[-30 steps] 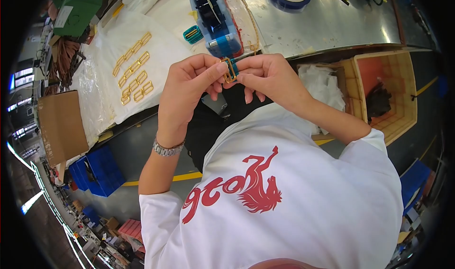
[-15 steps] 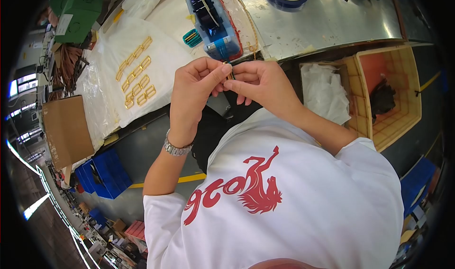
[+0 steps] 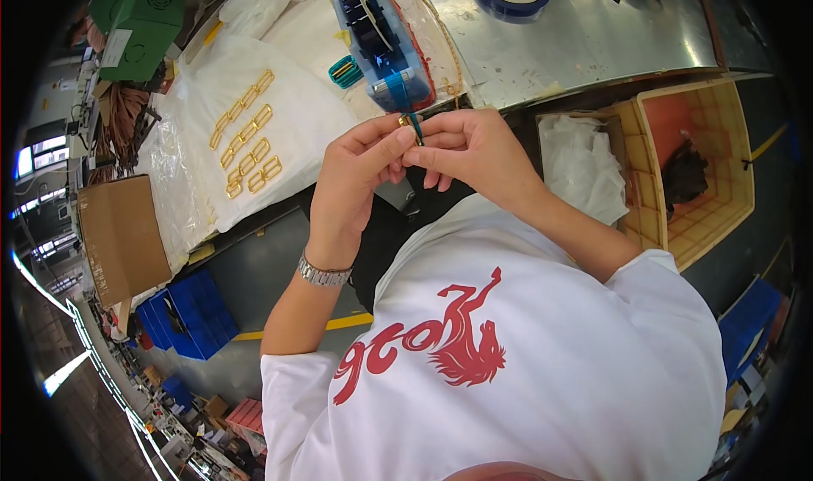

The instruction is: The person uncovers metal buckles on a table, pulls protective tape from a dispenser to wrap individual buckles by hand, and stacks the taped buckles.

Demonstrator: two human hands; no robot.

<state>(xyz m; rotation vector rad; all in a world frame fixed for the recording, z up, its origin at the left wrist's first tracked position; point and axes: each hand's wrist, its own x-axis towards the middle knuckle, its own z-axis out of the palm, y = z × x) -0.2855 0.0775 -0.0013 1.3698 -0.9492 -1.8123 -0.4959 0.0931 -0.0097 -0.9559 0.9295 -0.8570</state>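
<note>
Just in front of the tape dispenser (image 3: 417, 73), both hands meet at chest height. My left hand (image 3: 366, 157), a metal-band watch on its wrist, pinches a small gold metal buckle (image 3: 403, 120) between thumb and fingers. A narrow strip of blue-green tape (image 3: 416, 129) runs over the buckle's side, and my right hand (image 3: 461, 146) pinches at it with thumb and forefinger. Fingertips partly hide both buckle and tape. Several gold buckles (image 3: 246, 134) lie in rows on the white sheet (image 3: 301, 100) to the left. Beside the dispenser is a teal-wrapped bundle of buckles (image 3: 345, 72).
A roll of blue tape (image 3: 511, 8) lies on the metal tabletop (image 3: 584, 49). To the right stand a box of white plastic bags (image 3: 580, 168) and a yellow crate (image 3: 703, 227). A cardboard box (image 3: 123, 240) and a green machine (image 3: 140, 19) are at left.
My left hand has shifted slightly right and down, its wrist turning a little. More of the gold buckle and the blue-green tape now shows between the fingers.
</note>
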